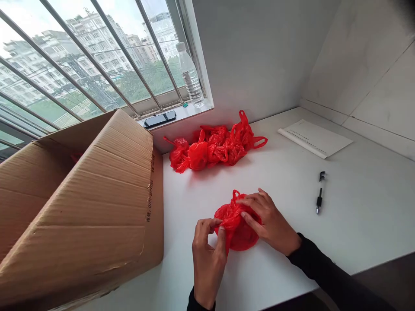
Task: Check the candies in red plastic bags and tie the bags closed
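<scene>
A red plastic bag (244,235) rests on the white table, its body rounded over contents I cannot make out. My left hand (209,255) pinches the bag's left edge between thumb and fingers. On the bag's right side, my right hand (264,216) grips the gathered plastic near the top, with the thumb below and the fingers above. One handle loop of the bag sticks up between the hands, toward the wall.
Several knotted red plastic bags (214,147) lie along the wall. An open cardboard box (106,198) fills the left. A pen (319,201) and a notepad (316,137) lie at right. On the windowsill are a water bottle (192,80) and a phone (160,119).
</scene>
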Demonstrator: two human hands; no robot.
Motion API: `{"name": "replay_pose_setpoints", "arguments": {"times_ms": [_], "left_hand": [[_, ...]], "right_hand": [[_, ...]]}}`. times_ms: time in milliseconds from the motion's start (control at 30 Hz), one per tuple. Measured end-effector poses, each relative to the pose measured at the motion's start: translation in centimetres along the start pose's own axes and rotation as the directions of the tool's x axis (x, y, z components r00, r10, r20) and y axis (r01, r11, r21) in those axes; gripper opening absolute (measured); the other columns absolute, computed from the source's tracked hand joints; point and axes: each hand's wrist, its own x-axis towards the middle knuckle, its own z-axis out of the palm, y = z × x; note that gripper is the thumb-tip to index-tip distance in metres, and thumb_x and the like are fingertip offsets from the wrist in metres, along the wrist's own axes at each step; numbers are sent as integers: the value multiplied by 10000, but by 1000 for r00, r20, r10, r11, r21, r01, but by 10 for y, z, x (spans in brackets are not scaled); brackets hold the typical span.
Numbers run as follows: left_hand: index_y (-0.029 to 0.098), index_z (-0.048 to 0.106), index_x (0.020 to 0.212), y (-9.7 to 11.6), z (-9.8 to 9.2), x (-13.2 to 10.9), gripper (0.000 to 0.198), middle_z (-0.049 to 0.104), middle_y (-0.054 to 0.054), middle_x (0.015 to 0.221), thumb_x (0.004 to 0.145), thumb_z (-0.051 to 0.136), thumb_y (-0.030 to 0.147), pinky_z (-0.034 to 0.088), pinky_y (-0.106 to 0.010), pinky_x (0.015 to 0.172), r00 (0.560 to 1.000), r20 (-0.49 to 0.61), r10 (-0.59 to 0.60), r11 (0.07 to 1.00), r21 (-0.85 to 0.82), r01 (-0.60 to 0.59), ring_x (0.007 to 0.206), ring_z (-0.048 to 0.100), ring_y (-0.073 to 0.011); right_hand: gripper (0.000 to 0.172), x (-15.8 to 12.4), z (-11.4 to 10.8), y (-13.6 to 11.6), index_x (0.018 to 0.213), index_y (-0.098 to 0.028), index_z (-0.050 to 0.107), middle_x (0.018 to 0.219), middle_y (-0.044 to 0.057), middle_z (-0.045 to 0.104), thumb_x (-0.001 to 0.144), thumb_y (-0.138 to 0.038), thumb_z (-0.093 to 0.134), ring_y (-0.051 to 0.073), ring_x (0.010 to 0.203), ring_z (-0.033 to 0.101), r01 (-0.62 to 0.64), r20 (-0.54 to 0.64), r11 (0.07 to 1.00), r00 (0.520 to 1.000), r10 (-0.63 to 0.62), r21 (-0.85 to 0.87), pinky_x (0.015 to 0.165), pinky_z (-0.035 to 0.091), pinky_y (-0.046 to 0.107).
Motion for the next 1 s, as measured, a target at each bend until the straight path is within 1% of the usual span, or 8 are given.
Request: {"name": "replay_pose_setpoints", "arguments": {"times_ms": [100,233,433,567,700,867,933,1000], "left_hand": [[223,652,965,-7,-10,3,234,680,-50,973,964,580,446,522,-352,773,994,-90,-62,998,-28,59,844,637,-212],[220,610,1101,-18,-20,4,282,682,-87,1105,981,544,466,545,-375,808,983,-159,-94,993,-79,83,922,657,-230],[329,403,1499,2,-2,3,649,494,-89,1473,917,675,419,391,-477,1126,989,-127,71,997,15,-70,1353,464,-284],[289,674,1211,13,-1,10,349,657,-52,1082,896,701,436,499,-393,903,991,-112,77,996,64,-70,1037,605,-254],[246,679,1001,12,-14,13,202,659,-31,1020,953,627,435,486,-339,861,973,-229,34,999,4,-34,949,616,-209],[272,685,1020,16,-23,5,140,588,-10,1061,944,649,383,453,-277,805,939,-339,59,997,-18,-69,883,551,-162],[279,696,986,19,-23,0,99,557,2,983,926,670,354,438,-264,771,930,-358,86,995,-20,-100,820,509,-152],[277,702,965,22,-23,-5,89,549,8,901,918,673,347,440,-261,741,930,-353,100,992,-31,-119,776,498,-151]], "right_hand": [[136,2,-13,6,1064,-262,647,1010,31,677,1011,-314,533,225,1024,608,-150,-124,985,979,159,81,1123,370,532],[214,-5,-32,15,1083,-259,608,1086,50,658,1010,-437,513,225,1019,620,-405,-199,876,866,459,260,911,495,402],[358,-5,-37,-4,1229,-308,571,993,15,649,962,-546,576,222,993,610,-444,-47,866,884,466,229,777,499,320],[292,-2,-42,-9,988,-266,620,897,4,639,1004,-535,508,185,828,586,-420,-74,866,888,454,269,702,473,294],[282,-7,-47,-3,1061,-255,623,950,33,653,998,-513,528,196,844,611,-417,-169,852,859,483,317,699,502,305],[351,-19,-41,-22,1243,-281,554,1163,86,598,912,-314,668,269,1063,610,-94,-641,988,752,151,122,953,512,492],[353,-17,-38,-36,1245,-302,550,1065,63,618,919,-195,632,252,1014,622,92,-554,996,830,-64,23,894,540,451],[382,-8,-35,-46,1303,-301,525,1097,66,649,957,-142,554,246,1075,621,225,-252,974,941,-226,-33,907,550,425]]}}
